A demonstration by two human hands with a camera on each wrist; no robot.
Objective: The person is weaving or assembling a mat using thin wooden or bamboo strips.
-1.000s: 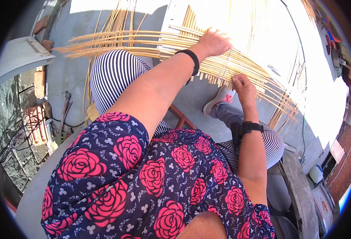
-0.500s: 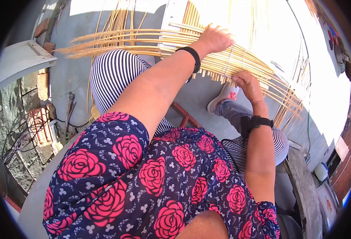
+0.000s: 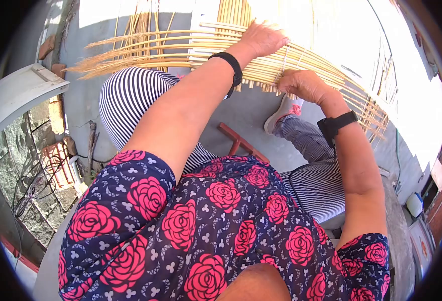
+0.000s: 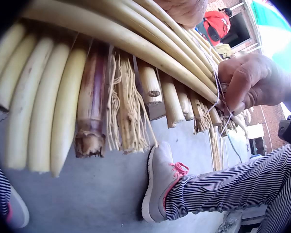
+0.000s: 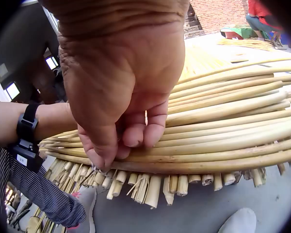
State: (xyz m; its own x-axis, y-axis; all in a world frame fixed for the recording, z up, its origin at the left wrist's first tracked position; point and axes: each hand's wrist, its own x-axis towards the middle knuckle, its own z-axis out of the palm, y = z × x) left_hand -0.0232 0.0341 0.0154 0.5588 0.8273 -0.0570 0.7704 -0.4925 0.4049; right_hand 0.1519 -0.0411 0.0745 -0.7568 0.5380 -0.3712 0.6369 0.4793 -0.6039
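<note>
Pale yellow stalks (image 5: 223,141), smooth, gently curved, closely laid, some ends frayed

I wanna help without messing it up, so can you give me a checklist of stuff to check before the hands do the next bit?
1. Left hand on the stalks: ok, it lies over them.
2. Right hand on the cord: ok, it pinches it near the edge.
3. Cord across the stalks: ok, it crosses several.
4. Cut ends lined up: not ok, some stick out further.
5. Cord knotted tight: cannot tell, that spot is hidden.
</note>
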